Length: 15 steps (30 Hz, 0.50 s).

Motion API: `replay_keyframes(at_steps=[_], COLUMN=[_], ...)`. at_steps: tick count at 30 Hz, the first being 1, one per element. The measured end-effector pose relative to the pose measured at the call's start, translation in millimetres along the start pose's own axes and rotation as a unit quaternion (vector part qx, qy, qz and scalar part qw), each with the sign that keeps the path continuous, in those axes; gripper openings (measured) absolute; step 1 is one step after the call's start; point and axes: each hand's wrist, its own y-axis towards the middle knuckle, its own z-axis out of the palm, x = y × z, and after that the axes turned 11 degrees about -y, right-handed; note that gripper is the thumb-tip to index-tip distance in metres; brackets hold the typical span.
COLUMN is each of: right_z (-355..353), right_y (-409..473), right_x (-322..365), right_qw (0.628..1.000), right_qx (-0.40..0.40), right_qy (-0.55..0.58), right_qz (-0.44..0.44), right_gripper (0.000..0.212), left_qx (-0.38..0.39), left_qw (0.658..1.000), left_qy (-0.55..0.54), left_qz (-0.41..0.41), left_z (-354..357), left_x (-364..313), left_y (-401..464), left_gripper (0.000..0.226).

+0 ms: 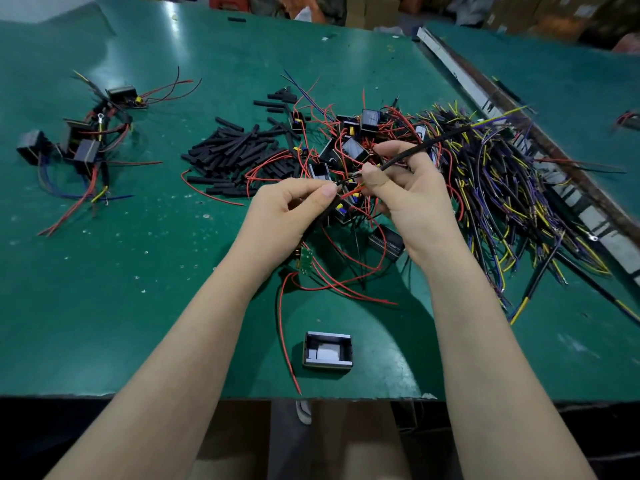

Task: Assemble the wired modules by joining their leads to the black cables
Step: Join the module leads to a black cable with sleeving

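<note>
Where both hands meet above the green table [104,271], right hand [408,199] pinching a black cable [426,145], left hand [287,216] pinching thin leads, joint hidden by fingertips, green module [304,259] half hidden below the left wrist.

Both my forearms reached forward, bare, and converged. My left hand [291,209] was curled, its thumb pressed against the forefinger in a pinch. My right hand [412,188] sat just beside it, slightly higher, its fingers curled in a pinch too.
</note>
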Motion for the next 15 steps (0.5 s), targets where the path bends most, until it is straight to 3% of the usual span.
replay_keyframes(at_steps=[4, 10, 15], right_z=[4.1, 6.6, 8.4], right_y=[-2.2, -4.2, -5.5], right_x=[3.6, 5.5, 3.6], right_qw=[0.996, 0.997, 0.99], right_qx=[0.007, 0.016, 0.031], right_qy=[-0.044, 0.011, -0.078], right_qz=[-0.071, -0.072, -0.117], right_gripper=[0.023, 0.03, 0.038], left_qx=[-0.011, -0.016, -0.019], left_qw=[0.999, 0.999, 0.992], left_qy=[0.049, 0.034, 0.098], left_qz=[0.018, 0.033, 0.074], left_z=[0.5, -0.5, 0.3], left_x=[-0.7, -2.3, 0.1], left_y=[-0.9, -0.3, -0.5], left_gripper=[0.015, 0.018, 0.017])
